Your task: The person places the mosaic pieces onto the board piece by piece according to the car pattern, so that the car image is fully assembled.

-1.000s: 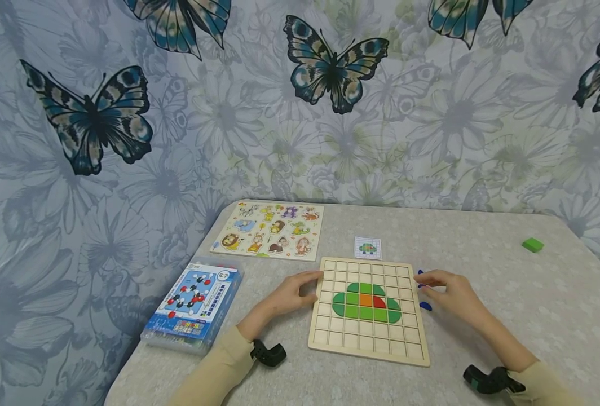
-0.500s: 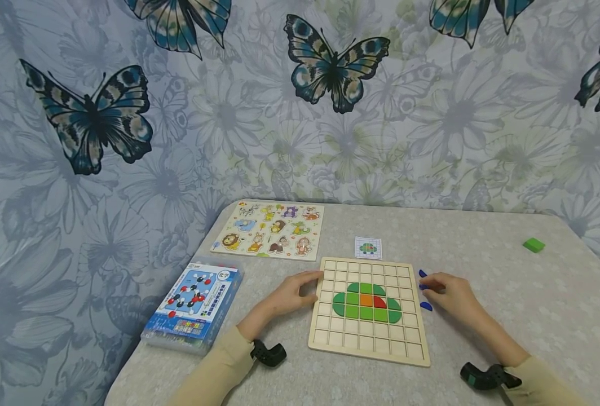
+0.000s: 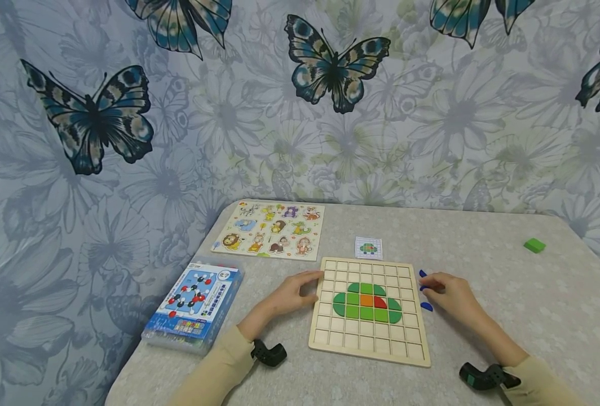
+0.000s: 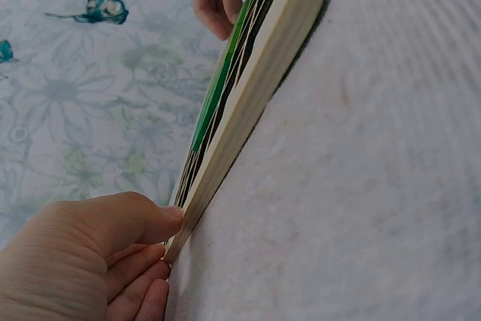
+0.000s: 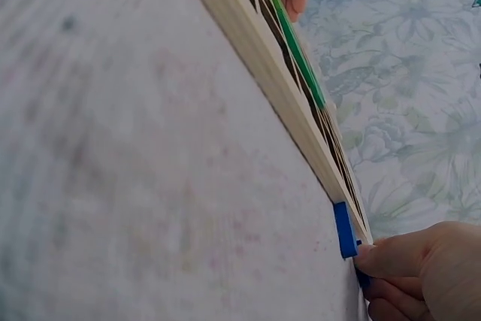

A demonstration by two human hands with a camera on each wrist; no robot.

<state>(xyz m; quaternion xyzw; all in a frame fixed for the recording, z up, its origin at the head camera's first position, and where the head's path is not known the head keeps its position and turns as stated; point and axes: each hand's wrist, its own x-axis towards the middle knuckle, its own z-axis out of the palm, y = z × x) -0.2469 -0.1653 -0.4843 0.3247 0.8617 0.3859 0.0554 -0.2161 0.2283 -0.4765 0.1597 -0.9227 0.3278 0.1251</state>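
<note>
A square wooden grid board (image 3: 369, 338) lies on the table with a patch of green, orange and red pieces set in its cells. My left hand (image 3: 292, 293) touches its left edge, index finger and thumb apart along the side; the left wrist view shows the thumb (image 4: 161, 223) against the rim. Just off the right edge, my right hand (image 3: 449, 293) pinches a small blue piece (image 3: 423, 287) between thumb and index finger, mostly hidden by them. A blue half-round piece (image 3: 426, 307) lies nearer me, and another blue piece (image 3: 422, 273) sits beyond the fingertips.
A small card (image 3: 368, 248) with a printed grid picture lies behind the board. An animal puzzle board (image 3: 269, 230) is at the back left, a boxed molecule kit (image 3: 193, 307) at the left. One green block (image 3: 535, 245) rests far right.
My right hand has drawn back slightly to the right from the board's edge, uncovering more of the blue pieces, and then stays nearly still. The left hand has not moved.
</note>
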